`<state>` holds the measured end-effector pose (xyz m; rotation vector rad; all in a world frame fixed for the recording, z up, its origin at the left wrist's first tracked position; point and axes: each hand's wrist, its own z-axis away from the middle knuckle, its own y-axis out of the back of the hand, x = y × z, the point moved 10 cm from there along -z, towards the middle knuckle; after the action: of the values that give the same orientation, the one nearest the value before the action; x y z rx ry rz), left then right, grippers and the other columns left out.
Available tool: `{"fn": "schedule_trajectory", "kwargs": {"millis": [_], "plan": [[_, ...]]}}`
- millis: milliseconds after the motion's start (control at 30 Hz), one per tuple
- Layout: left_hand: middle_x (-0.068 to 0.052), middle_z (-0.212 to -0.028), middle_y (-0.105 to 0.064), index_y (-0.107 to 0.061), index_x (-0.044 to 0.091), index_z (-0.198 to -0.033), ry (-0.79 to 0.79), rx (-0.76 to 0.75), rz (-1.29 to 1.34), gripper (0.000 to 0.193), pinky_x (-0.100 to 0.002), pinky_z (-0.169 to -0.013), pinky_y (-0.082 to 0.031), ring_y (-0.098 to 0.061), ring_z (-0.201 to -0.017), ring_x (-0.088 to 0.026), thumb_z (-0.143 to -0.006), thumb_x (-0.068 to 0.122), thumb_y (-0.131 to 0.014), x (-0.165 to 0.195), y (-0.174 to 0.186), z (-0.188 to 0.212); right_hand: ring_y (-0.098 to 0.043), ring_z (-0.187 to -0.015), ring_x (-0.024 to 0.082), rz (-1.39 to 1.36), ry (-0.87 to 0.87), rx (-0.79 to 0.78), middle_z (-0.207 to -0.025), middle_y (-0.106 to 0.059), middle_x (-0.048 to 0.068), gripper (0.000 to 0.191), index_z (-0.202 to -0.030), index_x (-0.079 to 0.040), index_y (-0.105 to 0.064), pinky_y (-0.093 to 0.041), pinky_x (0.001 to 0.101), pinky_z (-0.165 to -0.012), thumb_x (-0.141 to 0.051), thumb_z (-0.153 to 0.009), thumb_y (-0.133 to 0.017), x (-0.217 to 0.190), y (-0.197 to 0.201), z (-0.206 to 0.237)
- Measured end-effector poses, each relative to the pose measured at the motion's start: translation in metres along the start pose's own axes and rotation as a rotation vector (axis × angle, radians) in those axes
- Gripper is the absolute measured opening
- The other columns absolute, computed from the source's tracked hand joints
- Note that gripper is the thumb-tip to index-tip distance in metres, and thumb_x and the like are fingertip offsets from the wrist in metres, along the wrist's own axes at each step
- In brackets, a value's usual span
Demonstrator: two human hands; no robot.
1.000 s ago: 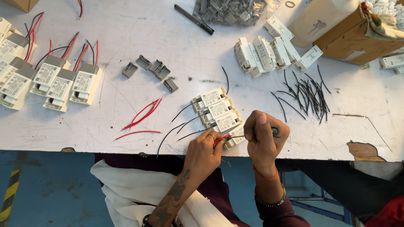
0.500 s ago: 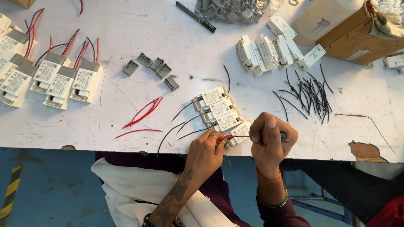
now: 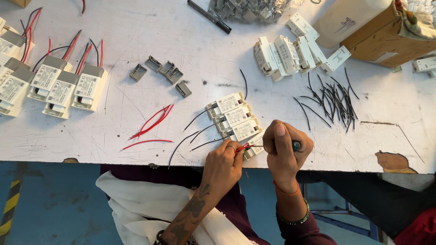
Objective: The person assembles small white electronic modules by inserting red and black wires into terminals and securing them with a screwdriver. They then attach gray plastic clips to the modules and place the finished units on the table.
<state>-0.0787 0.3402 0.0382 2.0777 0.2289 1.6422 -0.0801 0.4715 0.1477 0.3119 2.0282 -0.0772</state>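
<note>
Red wire [image 3: 241, 147] pinched; perhaps four modules [image 3: 236, 117].

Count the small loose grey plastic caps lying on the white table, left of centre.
4: one grey cap farthest left, two touching caps to its right, and one lower right. More may sit hidden elsewhere.

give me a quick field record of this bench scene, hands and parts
left hand: left hand pinches a red wire at the nearest white module
right hand: right hand grips a dark-handled tool, tip toward that module
module row: three white modules with black leads, just above the hands
loose red wires: red wires, left of the row
loose black wires: black wires, to the right
grey caps: grey caps, upper left of centre
surface: white table, scratched
</note>
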Motion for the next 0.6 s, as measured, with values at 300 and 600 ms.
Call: {"fn": "schedule_trajectory", "kwargs": {"millis": [300, 600], "plan": [[-0.015, -0.093, -0.069, -0.068, -0.002, -0.098, -0.018, 0.084, 0.018, 0.012, -0.043, -0.064, -0.056, -0.071, -0.077, -0.036, -0.093, 0.009, -0.067, 0.007, 0.002, 0.000, -0.031, -0.050, 0.006, -0.003, 0.020, 0.009, -0.059, -0.048, 0.005, 0.050, -0.064, 0.000, -0.045, -0.020, 0.0281, -0.050, -0.018, -0.111, -0.050, 0.000, 0.001, 0.002], [-0.010, -0.092, -0.069, -0.077, 0.006, -0.109, 0.019, 0.182, -0.121, 0.021, -0.040, -0.059, -0.052, -0.068, -0.066, -0.026, -0.096, 0.007, -0.060, 0.015, 0.083, 0.000, -0.030, -0.049, 0.006, -0.074, 0.020, 0.006, -0.059, -0.047, 0.006, 0.051, -0.064, -0.001, -0.046, -0.021, 0.0264, -0.048, -0.020, -0.111, -0.048, 0.001, 0.007, 0.002]]}}
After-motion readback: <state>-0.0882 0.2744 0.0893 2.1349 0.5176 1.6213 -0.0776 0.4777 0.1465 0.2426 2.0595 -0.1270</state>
